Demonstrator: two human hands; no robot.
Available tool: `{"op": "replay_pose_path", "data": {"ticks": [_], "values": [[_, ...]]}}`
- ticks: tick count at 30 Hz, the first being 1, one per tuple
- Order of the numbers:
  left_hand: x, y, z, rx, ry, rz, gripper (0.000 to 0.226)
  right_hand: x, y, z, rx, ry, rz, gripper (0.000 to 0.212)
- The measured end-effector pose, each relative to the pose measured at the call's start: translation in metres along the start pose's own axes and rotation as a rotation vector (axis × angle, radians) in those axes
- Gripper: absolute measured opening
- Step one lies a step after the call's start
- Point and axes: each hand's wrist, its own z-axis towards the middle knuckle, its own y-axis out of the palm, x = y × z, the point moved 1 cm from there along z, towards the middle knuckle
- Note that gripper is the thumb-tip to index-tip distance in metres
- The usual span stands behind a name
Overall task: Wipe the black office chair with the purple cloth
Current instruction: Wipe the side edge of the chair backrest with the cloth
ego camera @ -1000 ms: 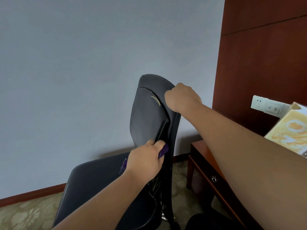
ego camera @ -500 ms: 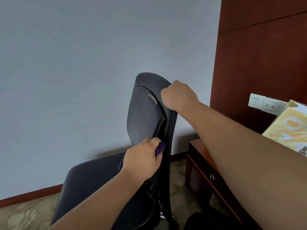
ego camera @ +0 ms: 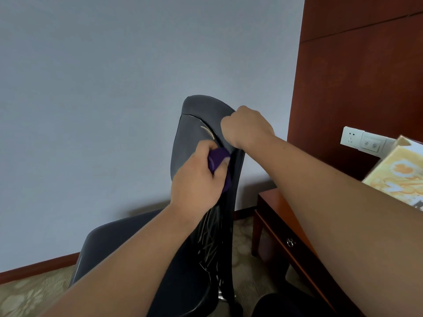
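Chair: the black office chair (ego camera: pixel 183 161) stood in front of a plain grey wall (ego camera: pixel 91 88), seen pretty much side-on. The backrest (ego camera: pixel 199 106) was upright and the seat (ego camera: pixel 128 234) stuck out to the left.
Cloth: the purple cloth (ego camera: pixel 217 156) was all bunched up in the left hand (ego camera: pixel 196 179) and pushed against the upper part of the backrest, close to its rear edge. Only a bit of purple poked out past the fingers.
Left hand: clamped round the cloth, fingers curled, back of the hand toward the camera.
Right hand: the right hand (ego camera: pixel 247 126) had its fingers curled over the top rear edge of the backrest, so it was gripping the chair itself.
Hands vs each other: close together, right one just above the left, not touching as far as I could see.
Scuff: there was a pale curved mark (ego camera: pixel 207 131) on the backrest just above the cloth.
Lower back of the chair: glossy black with pale scratchy streaks (ego camera: pixel 210 243).
Table: a reddish wooden table (ego camera: pixel 272 202) sat just right of the chair, with a drawer and a small metal knob (ego camera: pixel 290 242).
Right side: dark wood panelling (ego camera: pixel 354 88) carried a white socket plate (ego camera: pixel 361 141). A yellow printed box (ego camera: pixel 398 177) sat at the frame edge, partly behind the right forearm, and I couldn't tell what it rested on.
Floor: beige patterned carpet (ego camera: pixel 34 294), with a reddish skirting board (ego camera: pixel 34 268) along the wall.
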Motion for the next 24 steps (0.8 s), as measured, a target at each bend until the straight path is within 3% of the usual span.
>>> {"op": "replay_pose_path", "data": {"ticks": [4,7,17,21,24], "values": [[0.006,0.006,0.015,-0.055,-0.014,-0.079,0.019,0.002,0.001,0.002,-0.048,-0.056,-0.102,0.016],[-0.006,0.009,0.011,-0.143,0.021,-0.065,0.018,0.005,0.0,0.002,-0.02,-0.009,-0.024,0.018],[-0.059,0.014,-0.048,-0.314,-0.031,0.148,0.022,0.003,-0.001,0.001,-0.017,-0.027,-0.017,0.011],[-0.049,0.008,-0.034,-0.354,-0.152,0.007,0.017,0.004,-0.001,0.002,-0.001,-0.022,0.013,0.007],[-0.028,0.006,-0.009,-0.264,-0.209,-0.184,0.016,0.003,0.0,0.002,-0.008,-0.01,0.028,0.017]]}}
